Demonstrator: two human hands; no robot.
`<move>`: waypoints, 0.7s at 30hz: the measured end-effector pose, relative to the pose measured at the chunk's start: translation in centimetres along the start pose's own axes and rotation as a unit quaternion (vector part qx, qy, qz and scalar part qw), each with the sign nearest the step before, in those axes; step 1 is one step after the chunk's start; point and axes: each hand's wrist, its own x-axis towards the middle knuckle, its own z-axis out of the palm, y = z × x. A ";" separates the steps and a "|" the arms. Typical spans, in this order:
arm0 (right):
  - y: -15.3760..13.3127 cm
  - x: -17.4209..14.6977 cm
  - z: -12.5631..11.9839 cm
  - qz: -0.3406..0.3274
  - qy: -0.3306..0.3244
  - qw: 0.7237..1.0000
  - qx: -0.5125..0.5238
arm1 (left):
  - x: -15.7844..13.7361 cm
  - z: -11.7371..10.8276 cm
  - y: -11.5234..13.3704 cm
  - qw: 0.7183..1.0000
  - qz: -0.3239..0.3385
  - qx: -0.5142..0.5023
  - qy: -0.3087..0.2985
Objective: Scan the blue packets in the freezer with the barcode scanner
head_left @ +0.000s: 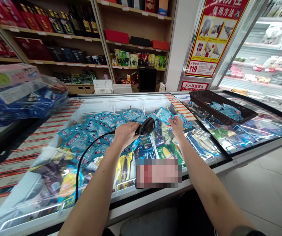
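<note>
My left hand (126,132) is wrapped round the handle of a black barcode scanner (147,127), whose head points to the right. From the scanner a black cable (81,157) curves down to the left. Between the fingers of my right hand (176,125) is a small blue packet (164,114), with a barcode on its face, to the right of the scanner and apart from it. A heap of similar blue packets (91,127) lies on the freezer's glass top, left of and behind my left hand.
On the chest freezer (219,167), a brown basket (250,115) at the right holds several blue packets. A tablet-like device (159,173), its screen blurred out, lies at the front edge. Plastic-wrapped boxes (20,95) stand at the left. Stocked shelves (86,38) line the back.
</note>
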 end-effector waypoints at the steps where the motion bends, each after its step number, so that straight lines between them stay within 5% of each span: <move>1: 0.0 0.0 0.0 -0.001 0.000 1.000 -0.001 | 0.0 0.0 0.0 1.000 -0.001 -0.001 0.000; 21: 0.1 -0.1 0.1 -0.015 0.005 1.000 -0.003 | 0.0 0.3 -0.2 1.000 0.012 -0.001 0.009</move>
